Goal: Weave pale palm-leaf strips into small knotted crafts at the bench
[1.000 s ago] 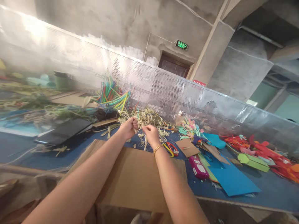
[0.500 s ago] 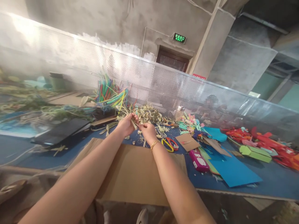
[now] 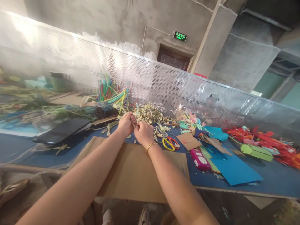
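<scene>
Both hands meet above the far edge of a brown cardboard sheet [image 3: 138, 172]. My left hand [image 3: 127, 122] is closed around a small bundle of pale, dry strips [image 3: 122, 110], whose ends poke out beyond the fingers. Close beside it, my right hand [image 3: 143, 132] is curled with thumb and fingers pinched near the bundle's lower end; what lies in that pinch is hidden. A gold bracelet [image 3: 151, 146] circles the right wrist. Behind the hands lies a heap of pale, curled dry pieces [image 3: 151, 114]. Yellow-and-red-handled scissors [image 3: 169, 143] rest to the right.
Coloured pipe-like stems [image 3: 110, 92] stand at the back left, near a black flat case [image 3: 62, 130]. Rightward are a purple packet [image 3: 200, 159], blue sheets [image 3: 236, 167], a green box shape [image 3: 256, 152] and red pieces [image 3: 267, 137]. A perforated metal screen [image 3: 145, 72] runs behind the table.
My right hand has shifted slightly left and turned, its fingers more curled and closer to my left hand. My left hand has tightened, and less of the strips' lower end shows.
</scene>
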Motion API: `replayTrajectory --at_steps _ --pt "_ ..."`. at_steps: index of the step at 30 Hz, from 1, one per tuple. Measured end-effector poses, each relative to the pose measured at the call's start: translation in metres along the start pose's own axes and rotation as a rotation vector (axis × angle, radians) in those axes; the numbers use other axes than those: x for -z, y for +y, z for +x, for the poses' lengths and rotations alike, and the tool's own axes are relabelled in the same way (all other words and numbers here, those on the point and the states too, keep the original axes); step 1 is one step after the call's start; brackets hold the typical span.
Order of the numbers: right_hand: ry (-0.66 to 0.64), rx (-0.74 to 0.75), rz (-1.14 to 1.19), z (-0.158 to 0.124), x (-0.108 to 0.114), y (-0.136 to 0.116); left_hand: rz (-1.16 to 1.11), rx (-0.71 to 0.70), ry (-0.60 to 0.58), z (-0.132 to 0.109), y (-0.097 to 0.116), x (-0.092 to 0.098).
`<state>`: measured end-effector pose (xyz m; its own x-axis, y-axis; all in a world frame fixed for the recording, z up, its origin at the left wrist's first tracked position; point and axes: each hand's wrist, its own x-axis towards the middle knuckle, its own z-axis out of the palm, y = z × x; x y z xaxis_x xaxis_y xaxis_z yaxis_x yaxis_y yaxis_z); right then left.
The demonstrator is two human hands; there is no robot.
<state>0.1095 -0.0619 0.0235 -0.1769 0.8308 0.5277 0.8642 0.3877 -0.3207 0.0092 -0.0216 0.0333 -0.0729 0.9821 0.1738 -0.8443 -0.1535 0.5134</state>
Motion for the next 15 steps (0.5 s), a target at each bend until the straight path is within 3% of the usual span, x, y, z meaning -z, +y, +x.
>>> replayTrajectory --at_steps 8,15 --pt "-0.166 -0.144 -0.123 -0.003 0.003 -0.014 0.025 0.035 -0.019 -0.003 -0.010 -0.003" --pt "-0.187 0.022 -0.220 -0.005 0.006 -0.018 -0.174 0.213 0.034 0.006 0.011 0.006"
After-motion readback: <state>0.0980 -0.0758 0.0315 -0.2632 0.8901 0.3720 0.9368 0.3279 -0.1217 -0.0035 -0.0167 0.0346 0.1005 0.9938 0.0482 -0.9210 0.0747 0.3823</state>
